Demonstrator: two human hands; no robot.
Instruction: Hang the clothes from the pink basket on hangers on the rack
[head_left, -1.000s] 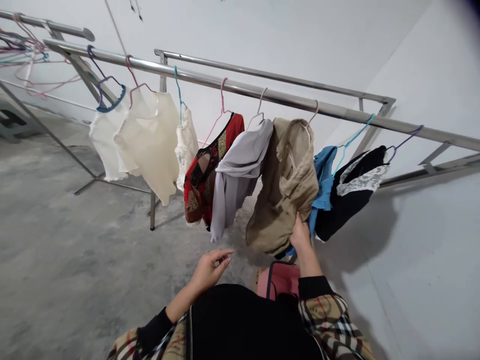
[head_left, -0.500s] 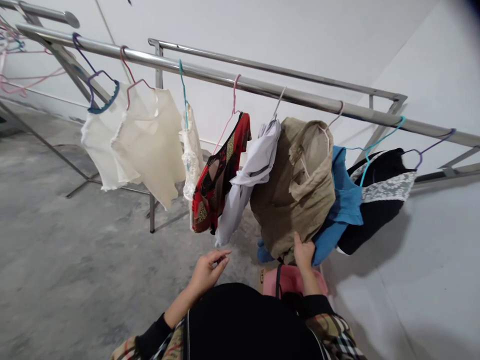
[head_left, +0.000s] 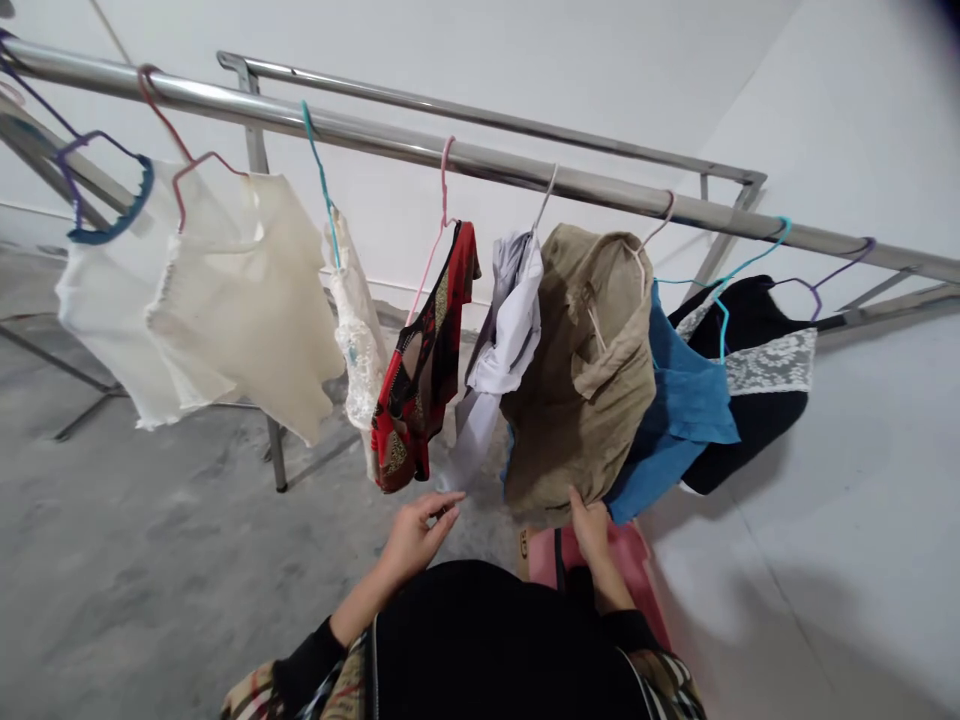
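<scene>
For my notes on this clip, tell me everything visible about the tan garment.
The tan garment looks like plain, thin, wrinkled cloth, with loose folds around its open neck. It hangs at a slant from a pale pink hanger on the metal rail, between the pale lavender garment and the blue garment, partly covering the latter. The right hand grips its lower edge. Its far side is hidden.

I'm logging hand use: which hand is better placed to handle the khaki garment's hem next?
Likely the right hand: it is at the hem of the khaki garment and seems to pinch it. The left hand is apart from that garment, fingers loosely curled, nearer the lilac garment.
</scene>
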